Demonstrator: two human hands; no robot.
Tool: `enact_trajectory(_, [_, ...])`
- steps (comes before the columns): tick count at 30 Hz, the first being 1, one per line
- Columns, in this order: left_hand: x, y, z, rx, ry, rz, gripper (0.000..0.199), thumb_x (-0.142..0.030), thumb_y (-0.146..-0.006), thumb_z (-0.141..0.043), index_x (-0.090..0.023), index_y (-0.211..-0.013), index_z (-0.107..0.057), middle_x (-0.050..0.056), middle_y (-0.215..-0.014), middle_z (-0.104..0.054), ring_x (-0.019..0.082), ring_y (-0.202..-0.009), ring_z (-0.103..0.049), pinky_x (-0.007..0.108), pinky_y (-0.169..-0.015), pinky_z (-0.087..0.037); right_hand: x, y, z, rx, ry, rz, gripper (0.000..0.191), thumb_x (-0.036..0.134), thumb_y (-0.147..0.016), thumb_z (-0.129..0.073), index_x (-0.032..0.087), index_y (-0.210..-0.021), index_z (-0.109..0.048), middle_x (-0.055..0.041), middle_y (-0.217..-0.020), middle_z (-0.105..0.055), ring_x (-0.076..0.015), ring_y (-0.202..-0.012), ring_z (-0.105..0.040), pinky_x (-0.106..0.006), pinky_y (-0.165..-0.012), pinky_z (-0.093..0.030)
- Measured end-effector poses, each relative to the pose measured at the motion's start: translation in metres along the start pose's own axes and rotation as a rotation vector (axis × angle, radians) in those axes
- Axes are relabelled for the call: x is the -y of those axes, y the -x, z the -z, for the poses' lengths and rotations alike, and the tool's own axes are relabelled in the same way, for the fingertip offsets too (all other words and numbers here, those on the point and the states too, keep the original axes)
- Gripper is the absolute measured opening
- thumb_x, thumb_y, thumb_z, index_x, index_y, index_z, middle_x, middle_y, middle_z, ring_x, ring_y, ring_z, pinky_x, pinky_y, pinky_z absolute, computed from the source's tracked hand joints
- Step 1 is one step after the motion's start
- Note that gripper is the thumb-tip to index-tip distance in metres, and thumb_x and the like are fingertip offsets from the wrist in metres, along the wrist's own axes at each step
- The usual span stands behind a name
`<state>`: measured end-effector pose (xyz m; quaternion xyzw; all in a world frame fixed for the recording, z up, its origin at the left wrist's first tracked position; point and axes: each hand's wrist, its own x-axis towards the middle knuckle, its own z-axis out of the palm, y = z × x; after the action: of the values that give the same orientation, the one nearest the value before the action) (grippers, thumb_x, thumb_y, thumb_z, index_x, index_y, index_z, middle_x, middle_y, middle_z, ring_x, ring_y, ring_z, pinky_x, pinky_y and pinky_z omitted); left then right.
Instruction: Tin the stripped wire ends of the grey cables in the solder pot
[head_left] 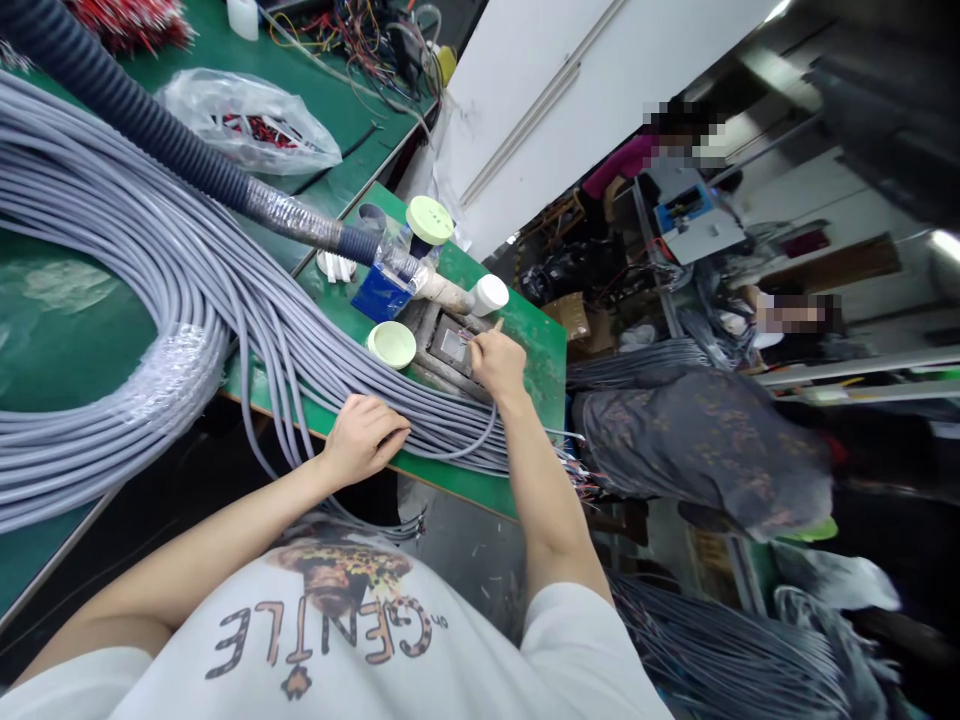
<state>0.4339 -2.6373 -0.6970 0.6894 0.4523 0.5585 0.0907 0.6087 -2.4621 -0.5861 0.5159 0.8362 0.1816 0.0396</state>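
Observation:
My left hand (365,437) lies at the near edge of the green bench, its fingers curled together over a thick bundle of grey cables (352,375). Farther right, my right hand (498,362) pinches the end of one grey cable (486,438), which bends back from the bundle under my wrist. Thin wires at that end point toward a small rectangular metal pot (453,343) with a shiny grey surface. My fingers partly cover the cable end. A pale green lid or dish (391,344) sits just left of the pot.
A ribbed dark hose (187,165) runs over the cables to a nozzle above the pot. Around it stand a white jar (490,294), a green-lidded container (429,219) and a blue box (381,294). A plastic bag (251,125) lies behind. Other people work at right.

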Motion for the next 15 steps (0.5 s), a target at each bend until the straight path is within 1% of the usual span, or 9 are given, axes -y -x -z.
enact_trajectory(3, [0.001,0.0,-0.001,-0.014,-0.009,-0.005,0.008,-0.022,-0.088,-0.056,-0.019,-0.087,-0.063,0.002,-0.075,-0.069,0.016,-0.076,-0.059,0.033,-0.072,-0.036,-0.004,-0.001,-0.014,0.044,0.03,-0.03,0.027,0.026,-0.09,-0.045,0.014,-0.086,-0.069,-0.0106,-0.089,-0.068,-0.0199,-0.079,-0.057,-0.029,-0.059,-0.028])
enact_trajectory(5, [0.001,0.0,-0.001,-0.013,-0.009,-0.009,0.007,-0.022,-0.088,-0.056,-0.019,-0.087,-0.063,0.002,-0.075,-0.069,0.016,-0.076,-0.059,0.033,-0.072,-0.036,-0.004,-0.002,-0.02,0.061,0.036,-0.032,0.027,0.025,-0.091,-0.045,0.014,-0.087,-0.069,-0.0111,-0.09,-0.068,-0.0198,-0.08,-0.057,-0.029,-0.059,-0.028])
enact_trajectory(15, [-0.001,-0.001,0.0,-0.003,0.0,0.003,0.007,-0.021,-0.088,-0.056,-0.02,-0.086,-0.063,0.002,-0.075,-0.069,0.017,-0.075,-0.059,0.034,-0.072,-0.037,-0.002,-0.003,-0.028,0.098,0.029,-0.021,0.025,0.023,-0.09,-0.045,0.013,-0.087,-0.068,-0.013,-0.091,-0.067,-0.0199,-0.08,-0.057,-0.028,-0.062,-0.031])
